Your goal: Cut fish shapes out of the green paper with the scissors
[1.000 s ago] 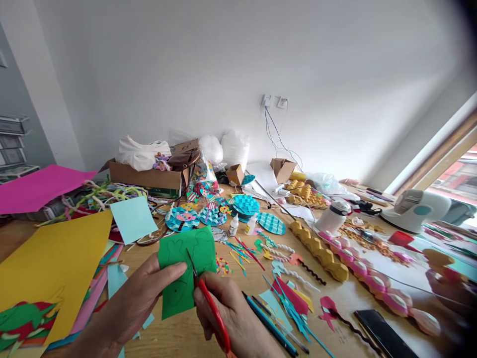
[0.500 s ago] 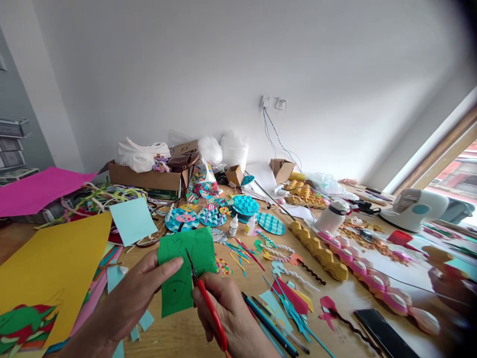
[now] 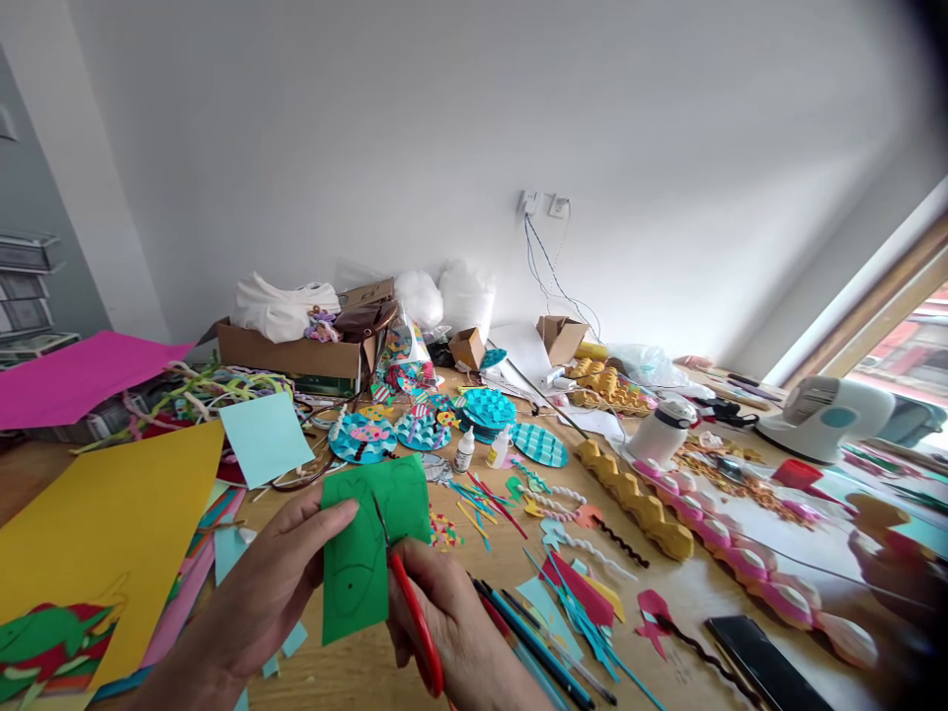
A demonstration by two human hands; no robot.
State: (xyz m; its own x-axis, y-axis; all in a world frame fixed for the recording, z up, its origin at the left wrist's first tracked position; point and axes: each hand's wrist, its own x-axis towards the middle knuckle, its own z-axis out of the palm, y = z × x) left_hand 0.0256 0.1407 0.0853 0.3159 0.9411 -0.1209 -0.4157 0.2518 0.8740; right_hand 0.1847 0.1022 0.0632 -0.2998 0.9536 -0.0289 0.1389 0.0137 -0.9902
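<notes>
"Where are the fingers?"

"The left hand (image 3: pixel 285 558) has its thumb pressed on the face of the green paper (image 3: pixel 355 578) and its other fingers tucked behind, clamped on the sheet's left edge. The right hand (image 3: pixel 448 612) has its fingers closed round the handles of the red scissors (image 3: pixel 424 624), at the green paper's lower right."

"And the blades?"

"One dark blade lies over the green paper, tip pointing away from the person. I can't make out the other."

"Where's the green paper itself?"

"Held up over the worktop (image 3: pixel 326 681), between the two hands. A drawn outline and a dark dot show on it."

"What's around it?"

"To the right of the green paper, beside the right wrist, lie some pens (image 3: pixel 548 658); farther right, a black phone (image 3: pixel 766 657). To its left are a pale blue square (image 3: pixel 267 439) and, farther out, a large yellow sheet (image 3: pixel 133 504)."

"And past it?"

"Beyond the green paper, two small white bottles (image 3: pixel 464 454) stand upright. Farther back and to its left sits a cardboard box (image 3: pixel 288 357) topped with white cloth (image 3: pixel 277 306)."
</notes>
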